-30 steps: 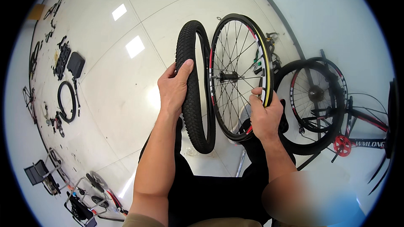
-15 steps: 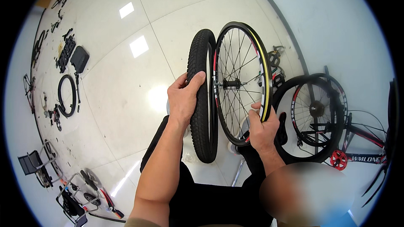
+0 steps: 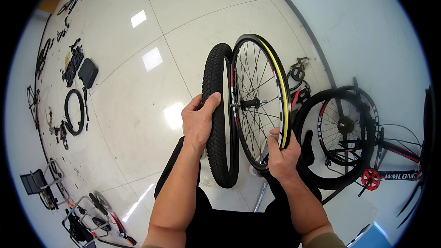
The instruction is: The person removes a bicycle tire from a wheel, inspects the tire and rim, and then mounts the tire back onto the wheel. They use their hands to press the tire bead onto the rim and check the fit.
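In the head view, my left hand (image 3: 197,119) is closed around the left side of a knobby black tire (image 3: 214,75), its thumb over the tread. My right hand (image 3: 282,154) grips the lower right of a spoked bicycle wheel (image 3: 249,102), on the rim with its yellow strip and red and white markings. The wheel has no tire on it and stands upright just right of the held tire, close against it. My black-clad legs are below both.
Bike parts (image 3: 73,64), a loose tire (image 3: 67,112) and folded metal-framed items (image 3: 34,183) lie leftward on the tiled floor (image 3: 174,18). At right, another tire (image 3: 328,183), a wheel with a cassette (image 3: 344,124) and a frame with red chainring (image 3: 370,179) are by the wall. Pedals (image 3: 297,71) lie behind my wheel.
The held tire and wheel sit lower in the picture than a second ago, with my grip on both unchanged. Much of the surrounding scene has also shifted slightly downward.
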`<state>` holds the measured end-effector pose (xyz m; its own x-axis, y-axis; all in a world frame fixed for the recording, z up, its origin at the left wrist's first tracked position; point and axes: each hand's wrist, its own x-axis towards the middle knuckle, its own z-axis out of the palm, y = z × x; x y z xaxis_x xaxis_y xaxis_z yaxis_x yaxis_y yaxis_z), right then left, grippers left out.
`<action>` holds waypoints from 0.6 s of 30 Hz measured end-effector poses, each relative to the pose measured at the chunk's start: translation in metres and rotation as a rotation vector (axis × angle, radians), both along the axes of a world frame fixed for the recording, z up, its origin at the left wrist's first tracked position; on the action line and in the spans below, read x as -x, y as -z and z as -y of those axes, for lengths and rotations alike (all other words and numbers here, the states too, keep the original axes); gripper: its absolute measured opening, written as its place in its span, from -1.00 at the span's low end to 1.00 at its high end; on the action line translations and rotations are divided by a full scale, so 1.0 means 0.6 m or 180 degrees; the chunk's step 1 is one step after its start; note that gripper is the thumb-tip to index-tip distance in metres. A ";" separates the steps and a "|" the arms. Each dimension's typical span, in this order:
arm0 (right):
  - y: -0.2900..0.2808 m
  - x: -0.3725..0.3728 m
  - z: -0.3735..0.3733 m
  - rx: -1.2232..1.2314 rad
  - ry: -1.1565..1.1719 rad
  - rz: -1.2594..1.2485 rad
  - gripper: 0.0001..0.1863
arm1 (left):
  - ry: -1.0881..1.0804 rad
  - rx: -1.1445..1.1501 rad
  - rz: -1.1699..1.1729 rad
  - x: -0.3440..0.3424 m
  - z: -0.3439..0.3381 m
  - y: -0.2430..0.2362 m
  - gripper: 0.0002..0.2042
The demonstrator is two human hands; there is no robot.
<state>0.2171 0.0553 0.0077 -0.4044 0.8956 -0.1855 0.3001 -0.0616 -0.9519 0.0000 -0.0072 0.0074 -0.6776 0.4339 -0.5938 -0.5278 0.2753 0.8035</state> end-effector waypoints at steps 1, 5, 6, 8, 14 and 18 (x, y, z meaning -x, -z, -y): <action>0.003 0.001 0.000 -0.0145 -0.0049 0.0047 -0.90 | 0.0000 0.0000 0.0018 0.000 -0.001 0.000 -0.65; -0.003 0.004 0.002 0.0157 0.0038 0.0066 -0.89 | -0.0012 -0.0093 0.0069 -0.001 -0.001 -0.004 -0.67; -0.002 0.004 0.003 0.0163 0.0030 0.0074 -0.89 | -0.0010 -0.0142 0.0080 -0.002 -0.002 -0.004 -0.68; 0.001 0.003 0.004 0.0173 0.0016 0.0091 -0.89 | -0.0031 -0.0142 0.0100 -0.003 -0.002 -0.005 -0.70; 0.009 0.005 0.002 -0.0049 -0.0085 0.0046 -0.90 | -0.0012 -0.0079 0.0178 -0.005 -0.005 -0.012 -0.70; 0.005 0.009 0.007 0.0146 0.0010 0.0003 -0.89 | 0.0036 -0.0043 0.0116 -0.005 -0.003 -0.008 -0.69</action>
<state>0.2120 0.0513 0.0044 -0.4014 0.8875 -0.2266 0.3005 -0.1060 -0.9479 0.0028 -0.0052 0.0124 -0.6506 0.4496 -0.6120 -0.5537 0.2707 0.7875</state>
